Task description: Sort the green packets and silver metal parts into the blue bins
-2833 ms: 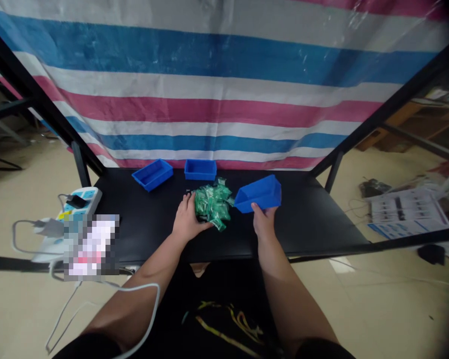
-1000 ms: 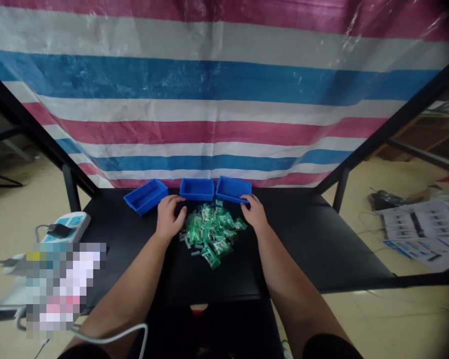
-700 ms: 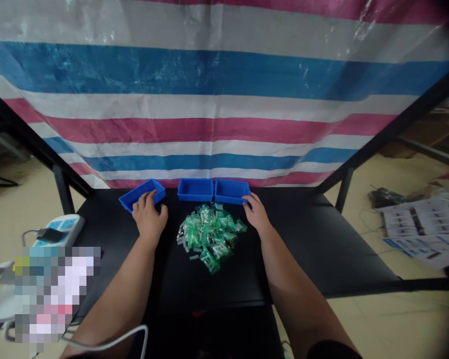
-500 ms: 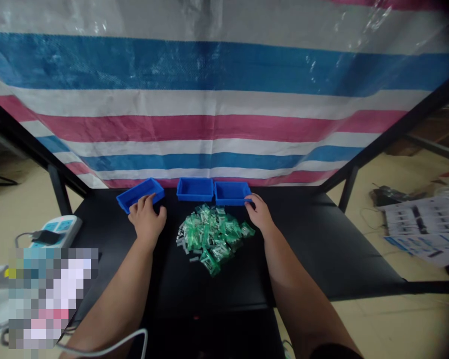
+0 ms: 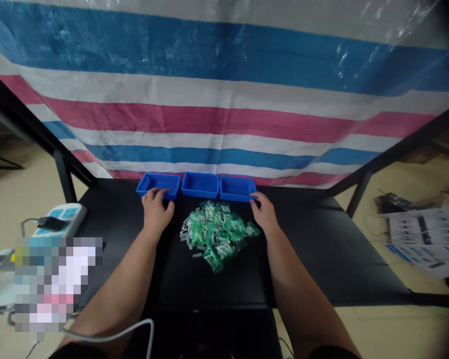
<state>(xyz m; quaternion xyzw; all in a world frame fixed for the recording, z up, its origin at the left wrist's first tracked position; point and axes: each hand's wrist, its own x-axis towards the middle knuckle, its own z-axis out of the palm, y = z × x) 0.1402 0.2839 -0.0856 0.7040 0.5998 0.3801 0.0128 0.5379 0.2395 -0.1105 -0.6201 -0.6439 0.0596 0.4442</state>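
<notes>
Three blue plastic bins stand in a row at the back of the black table (image 5: 333,249). My left hand (image 5: 157,212) grips the near rim of the left bin (image 5: 159,184), its fingers over the edge. At the other end, my right hand (image 5: 265,213) holds the front right corner of the right bin (image 5: 236,197) between thumb and fingers. The middle bin (image 5: 200,193) sits between them, untouched. In front of the bins, between my forearms, lies a pile of small green-tinted clear packets (image 5: 217,232) with loose grey and silvery pieces at its left side.
A striped plastic sheet (image 5: 224,122) hangs behind the bins. On the left are a white power strip (image 5: 73,219) with a black plug and a blurred-out device (image 5: 63,279). A white cable (image 5: 112,338) crosses near my left forearm. Dark metal posts (image 5: 357,194) flank the table.
The left bin has moved right with my left hand and turned from a slant to nearly in line beside the middle bin. My right hand stays on the right bin. The camera view has shifted slightly.
</notes>
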